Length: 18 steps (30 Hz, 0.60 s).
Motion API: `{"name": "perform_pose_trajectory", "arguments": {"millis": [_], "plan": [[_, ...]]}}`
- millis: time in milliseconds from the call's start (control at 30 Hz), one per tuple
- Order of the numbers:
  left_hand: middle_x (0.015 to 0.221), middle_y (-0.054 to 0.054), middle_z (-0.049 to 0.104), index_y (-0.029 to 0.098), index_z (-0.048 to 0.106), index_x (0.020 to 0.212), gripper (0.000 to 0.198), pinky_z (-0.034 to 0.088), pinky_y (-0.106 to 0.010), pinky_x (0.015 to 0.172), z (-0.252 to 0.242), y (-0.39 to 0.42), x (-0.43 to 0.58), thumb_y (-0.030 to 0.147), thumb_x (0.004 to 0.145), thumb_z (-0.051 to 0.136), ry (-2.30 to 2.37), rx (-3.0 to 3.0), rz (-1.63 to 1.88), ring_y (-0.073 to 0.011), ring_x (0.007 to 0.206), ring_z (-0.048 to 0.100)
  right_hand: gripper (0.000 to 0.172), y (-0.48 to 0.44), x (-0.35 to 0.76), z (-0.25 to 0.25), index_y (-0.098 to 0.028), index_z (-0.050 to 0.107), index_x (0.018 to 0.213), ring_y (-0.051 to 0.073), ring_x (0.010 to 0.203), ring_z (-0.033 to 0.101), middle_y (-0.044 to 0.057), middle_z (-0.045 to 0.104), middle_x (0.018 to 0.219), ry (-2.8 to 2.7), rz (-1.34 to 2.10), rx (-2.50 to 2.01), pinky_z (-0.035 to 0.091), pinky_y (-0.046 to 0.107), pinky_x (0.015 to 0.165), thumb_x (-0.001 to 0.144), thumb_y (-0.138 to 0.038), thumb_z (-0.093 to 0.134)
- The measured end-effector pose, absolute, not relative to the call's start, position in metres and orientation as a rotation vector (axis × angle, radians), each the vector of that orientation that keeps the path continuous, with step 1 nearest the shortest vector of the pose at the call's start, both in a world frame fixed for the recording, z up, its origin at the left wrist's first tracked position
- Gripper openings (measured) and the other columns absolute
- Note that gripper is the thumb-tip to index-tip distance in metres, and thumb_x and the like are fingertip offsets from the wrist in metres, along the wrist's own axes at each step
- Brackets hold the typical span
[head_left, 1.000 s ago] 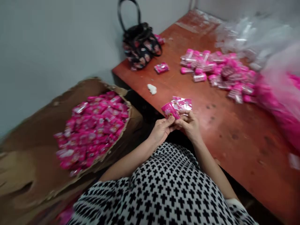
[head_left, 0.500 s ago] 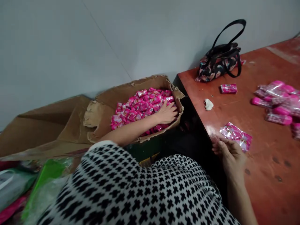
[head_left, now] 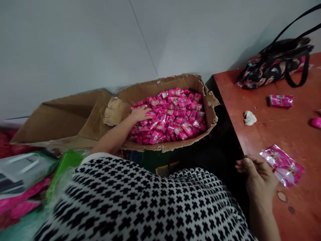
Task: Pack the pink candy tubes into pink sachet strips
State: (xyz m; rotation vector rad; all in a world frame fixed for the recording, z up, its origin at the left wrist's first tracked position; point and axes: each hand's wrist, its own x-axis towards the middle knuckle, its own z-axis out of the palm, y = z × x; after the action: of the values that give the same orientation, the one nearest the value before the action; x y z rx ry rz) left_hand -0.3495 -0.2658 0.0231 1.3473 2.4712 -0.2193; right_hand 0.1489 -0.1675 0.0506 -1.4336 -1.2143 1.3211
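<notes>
My left hand (head_left: 140, 114) lies at the left side of a torn cardboard box (head_left: 163, 147), its fingers spread over the pile of small pink wrapped packets (head_left: 173, 115) inside. It appears to touch the packets there without gripping one. My right hand (head_left: 259, 174) hovers by the near edge of the red-brown table (head_left: 240, 124), thumb and fingers drawn together with nothing visible between them. Flat on the tabletop just beyond its knuckles is a shiny pink wrapper (head_left: 283, 165).
A single pink packet (head_left: 281, 101) and a crumpled white scrap (head_left: 249, 118) are on the table, near a black floral handbag (head_left: 273, 65). An open brown carton (head_left: 67, 113) stands at the left, with green and pink plastic bags (head_left: 23, 174) below it.
My left hand has gone from the right end of the pile to its left end. The view has turned left, and my right hand stays near the table edge.
</notes>
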Motion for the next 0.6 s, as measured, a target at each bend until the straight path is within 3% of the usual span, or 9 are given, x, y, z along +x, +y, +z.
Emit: {"name": "perform_pose_trajectory", "arguments": {"millis": [100,167,267,300,433,600], "plan": [[0.144,-0.018,0.039,0.017,0.048,0.133,0.069,0.014,-0.075,0.096,0.024,-0.300,-0.354,0.061,0.080,0.050,2.542,1.237,-0.215,-0.0457,0.131,0.029,0.031,-0.173,0.149,0.052,-0.016,0.064,0.090,0.011,0.053,0.061,0.001,0.066,0.067,-1.221,1.332,-1.433,0.051,0.021,0.049,0.070,-0.037,0.074],[0.150,-0.018,0.030,0.018,0.041,0.138,0.074,0.010,-0.077,0.096,0.027,-0.302,-0.342,0.063,0.081,0.047,2.583,1.257,-0.200,-0.0479,0.135,0.019,0.030,-0.175,0.151,0.052,-0.016,0.064,0.091,0.012,0.054,0.062,0.001,0.066,0.068,-1.237,1.336,-1.443,0.051,0.022,0.050,0.071,-0.038,0.073],[0.157,-0.016,0.009,0.021,0.024,0.147,0.078,0.003,-0.073,0.101,0.029,-0.269,-0.301,0.063,0.084,0.041,2.528,1.597,-0.197,-0.0443,0.141,0.005,0.029,-0.175,0.151,0.052,-0.016,0.064,0.091,0.012,0.054,0.062,0.002,0.067,0.069,-1.273,1.344,-1.436,0.052,0.023,0.050,0.073,-0.038,0.072],[0.157,-0.015,0.009,0.021,0.023,0.148,0.076,0.001,-0.070,0.105,0.028,-0.251,-0.284,0.062,0.085,0.039,2.442,1.763,-0.193,-0.0412,0.142,0.003,0.029,-0.175,0.151,0.052,-0.016,0.064,0.091,0.012,0.054,0.062,0.002,0.067,0.069,-1.280,1.347,-1.430,0.052,0.023,0.050,0.073,-0.038,0.072],[0.156,-0.006,0.020,0.031,0.035,0.142,0.066,-0.005,-0.066,0.106,0.013,-0.185,-0.225,0.060,0.084,0.044,1.904,2.188,-0.190,-0.0357,0.143,0.005,0.028,-0.177,0.147,0.054,-0.017,0.064,0.090,0.011,0.054,0.062,0.001,0.067,0.068,-1.273,1.331,-1.439,0.052,0.023,0.051,0.073,-0.038,0.072],[0.133,-0.006,0.053,0.025,0.062,0.116,0.039,0.002,-0.065,0.107,-0.003,-0.176,-0.252,0.044,0.084,0.048,2.057,2.069,-0.293,-0.0304,0.138,0.018,0.028,-0.180,0.149,0.054,-0.016,0.064,0.089,0.012,0.053,0.062,0.002,0.067,0.067,-1.239,1.307,-1.455,0.051,0.023,0.048,0.073,-0.038,0.072]]}}
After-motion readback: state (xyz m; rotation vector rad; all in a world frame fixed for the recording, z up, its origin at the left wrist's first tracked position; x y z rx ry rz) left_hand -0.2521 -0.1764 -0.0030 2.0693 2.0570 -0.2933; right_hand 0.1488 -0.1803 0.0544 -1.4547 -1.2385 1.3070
